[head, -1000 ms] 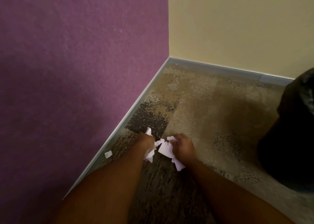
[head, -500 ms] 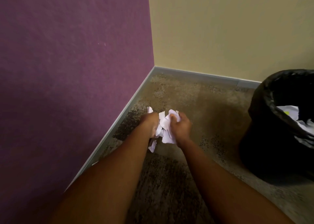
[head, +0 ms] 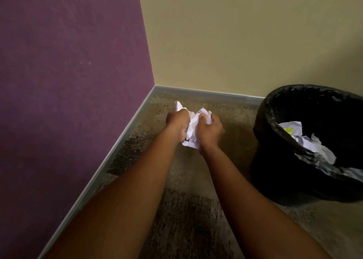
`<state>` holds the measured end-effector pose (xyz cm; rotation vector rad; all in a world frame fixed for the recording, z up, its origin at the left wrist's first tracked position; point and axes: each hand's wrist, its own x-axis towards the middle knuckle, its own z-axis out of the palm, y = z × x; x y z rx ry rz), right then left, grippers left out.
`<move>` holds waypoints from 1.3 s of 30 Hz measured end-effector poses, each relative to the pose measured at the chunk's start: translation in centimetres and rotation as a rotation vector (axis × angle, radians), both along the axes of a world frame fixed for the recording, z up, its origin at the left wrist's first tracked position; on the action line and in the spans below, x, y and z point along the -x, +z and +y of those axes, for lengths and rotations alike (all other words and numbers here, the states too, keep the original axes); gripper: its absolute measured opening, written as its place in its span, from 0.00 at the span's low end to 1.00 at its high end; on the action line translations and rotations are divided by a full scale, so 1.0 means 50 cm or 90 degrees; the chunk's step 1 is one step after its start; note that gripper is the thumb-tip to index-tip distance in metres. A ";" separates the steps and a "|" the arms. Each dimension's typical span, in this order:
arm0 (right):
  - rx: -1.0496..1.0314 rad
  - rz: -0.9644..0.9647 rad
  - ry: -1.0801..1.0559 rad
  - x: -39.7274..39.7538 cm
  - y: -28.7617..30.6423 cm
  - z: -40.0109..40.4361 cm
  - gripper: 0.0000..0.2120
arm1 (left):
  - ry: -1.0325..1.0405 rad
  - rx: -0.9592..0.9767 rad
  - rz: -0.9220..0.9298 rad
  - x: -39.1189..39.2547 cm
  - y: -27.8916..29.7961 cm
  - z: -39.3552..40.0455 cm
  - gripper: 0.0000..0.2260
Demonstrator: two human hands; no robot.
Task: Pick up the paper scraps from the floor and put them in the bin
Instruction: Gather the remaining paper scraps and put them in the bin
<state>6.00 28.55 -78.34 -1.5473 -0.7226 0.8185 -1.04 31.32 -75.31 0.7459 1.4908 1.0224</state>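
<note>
A bunch of white paper scraps (head: 192, 128) is held between both hands, lifted above the carpet near the room's corner. My left hand (head: 177, 124) grips the bunch from the left, my right hand (head: 209, 133) grips it from the right, fingers curled round the paper. The bin (head: 263, 146), lined with a black bag, stands on the floor to the right of my hands. Crumpled white paper (head: 306, 140) lies inside it.
A purple wall (head: 68, 81) runs along the left and a beige wall (head: 245, 38) across the back, both with a grey skirting board (head: 121, 140). The floor is patterned brown carpet (head: 186, 209).
Both hands have lifted the scraps off the carpet and bunched them together. The view has swung right, bringing the bin fully into sight; the lone scrap by the skirting is out of view.
</note>
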 end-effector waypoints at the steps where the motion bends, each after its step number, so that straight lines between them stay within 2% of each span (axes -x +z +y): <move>1: -0.006 0.005 -0.011 -0.009 0.009 0.002 0.14 | -0.009 -0.008 0.002 -0.011 0.012 0.001 0.25; 7: -0.053 0.058 -0.065 -0.052 0.066 0.016 0.17 | 0.014 -0.054 0.001 -0.072 0.070 0.013 0.18; 15: -0.130 -0.002 -0.130 -0.111 0.152 0.012 0.07 | -0.019 -0.126 -0.033 -0.134 0.150 0.009 0.13; 21: -0.171 -0.012 -0.163 -0.168 0.205 -0.002 0.07 | -0.067 -0.155 -0.057 -0.190 0.200 -0.007 0.06; 25: -0.177 -0.005 -0.180 -0.218 0.223 -0.017 0.04 | -0.093 -0.176 -0.078 -0.243 0.209 -0.012 0.09; 30: -0.178 -0.017 -0.238 -0.280 0.230 -0.038 0.05 | -0.132 -0.155 -0.101 -0.323 0.208 -0.020 0.11; 34: -0.171 -0.021 -0.286 -0.333 0.229 -0.050 0.05 | -0.170 -0.137 -0.126 -0.384 0.213 -0.038 0.19; 39: -0.158 -0.047 -0.340 -0.395 0.219 -0.069 0.05 | -0.224 -0.144 -0.102 -0.448 0.207 -0.066 0.21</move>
